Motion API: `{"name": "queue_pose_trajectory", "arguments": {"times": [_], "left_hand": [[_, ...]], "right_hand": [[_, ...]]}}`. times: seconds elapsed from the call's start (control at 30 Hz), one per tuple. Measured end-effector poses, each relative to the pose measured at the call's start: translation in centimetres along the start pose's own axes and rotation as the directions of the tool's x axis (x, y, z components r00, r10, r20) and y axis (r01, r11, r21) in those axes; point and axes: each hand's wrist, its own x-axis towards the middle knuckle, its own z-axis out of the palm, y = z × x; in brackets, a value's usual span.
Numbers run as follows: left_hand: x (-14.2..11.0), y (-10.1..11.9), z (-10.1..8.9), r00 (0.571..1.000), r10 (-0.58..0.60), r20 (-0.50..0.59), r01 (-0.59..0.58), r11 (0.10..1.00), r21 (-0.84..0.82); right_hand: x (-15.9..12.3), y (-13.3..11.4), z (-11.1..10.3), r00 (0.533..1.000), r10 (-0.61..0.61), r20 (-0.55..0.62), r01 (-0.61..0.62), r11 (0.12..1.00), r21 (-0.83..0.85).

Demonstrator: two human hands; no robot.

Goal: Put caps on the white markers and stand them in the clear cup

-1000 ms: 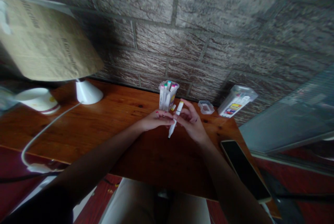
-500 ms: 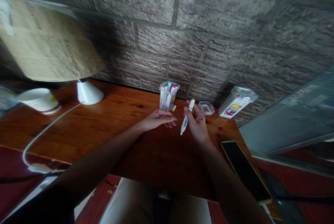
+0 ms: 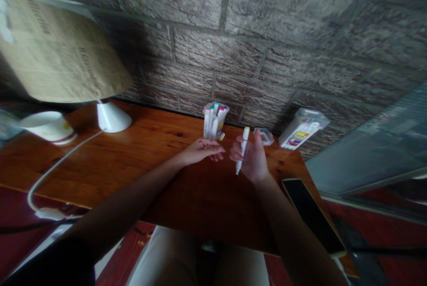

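A white marker [image 3: 244, 143] with a yellow end at the top and a dark tip at the bottom stands nearly upright in my right hand [image 3: 255, 157]. The fingers wrap round it, while the thumb points up, apart from it. My left hand [image 3: 202, 150] hovers over the table with nothing in it, its fingers loosely stretched and slightly bent. Just behind it is a clear case [image 3: 215, 121] of markers with coloured ends. A small yellow cap [image 3: 222, 136] lies at the foot of that case. Behind my right hand sits a clear plastic lid [image 3: 265, 136].
A second clear case [image 3: 303, 129] stands at the back right, near the table edge. A phone [image 3: 313, 217] lies at the right. On the left are a lamp [image 3: 113, 118] with a trailing cord and a paper cup [image 3: 50, 126]. A stone-patterned wall [image 3: 196, 48] rises behind the wooden table [image 3: 150, 134].
My right hand has turned so its palm and raised thumb show, and the marker has gone from slanted to more upright. My left hand has hardly moved.
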Motion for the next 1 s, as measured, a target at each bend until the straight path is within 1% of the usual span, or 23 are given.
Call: {"name": "queue_pose_trajectory", "arguments": {"times": [0.1, 0.23, 0.33, 0.53, 0.67, 0.77, 1.0], "left_hand": [[0.04, -0.15, 0.0, 1.0, -0.006, -0.004, 0.006, 1.0, -0.006], [-0.02, -0.06, 0.05, 1.0, -0.009, -0.003, 0.009, 1.0, 0.014], [-0.07, 0.13, 0.1, 1.0, -0.011, 0.008, 0.011, 1.0, 0.028], [-0.04, 0.05, 0.12, 1.0, -0.014, 0.014, 0.013, 0.999, 0.037], [-0.01, -0.18, 0.05, 1.0, -0.014, 0.008, 0.013, 0.999, 0.049], [0.01, -0.29, -0.03, 1.0, -0.01, 0.003, 0.01, 0.999, 0.047], [-0.02, -0.34, 0.01, 1.0, 0.001, 0.001, -0.001, 1.0, 0.023]], "right_hand": [[-0.26, -0.37, -0.12, 0.996, 0.064, 0.057, -0.068, 0.995, 0.075], [-0.38, -0.35, -0.25, 0.991, 0.092, 0.096, -0.102, 0.99, 0.102], [-0.35, -0.25, -0.41, 0.992, 0.078, 0.095, -0.087, 0.991, 0.098], [-0.53, -0.26, -0.44, 0.993, -0.007, 0.115, -0.006, 0.995, 0.104], [-0.62, -0.21, -0.37, 0.991, -0.015, 0.136, 0.002, 0.996, 0.094], [-0.67, -0.19, -0.3, 0.992, -0.013, 0.126, 0.003, 0.997, 0.074], [-1.04, -0.44, 0.47, 0.999, -0.001, 0.043, 0.0, 0.999, 0.036]]}}
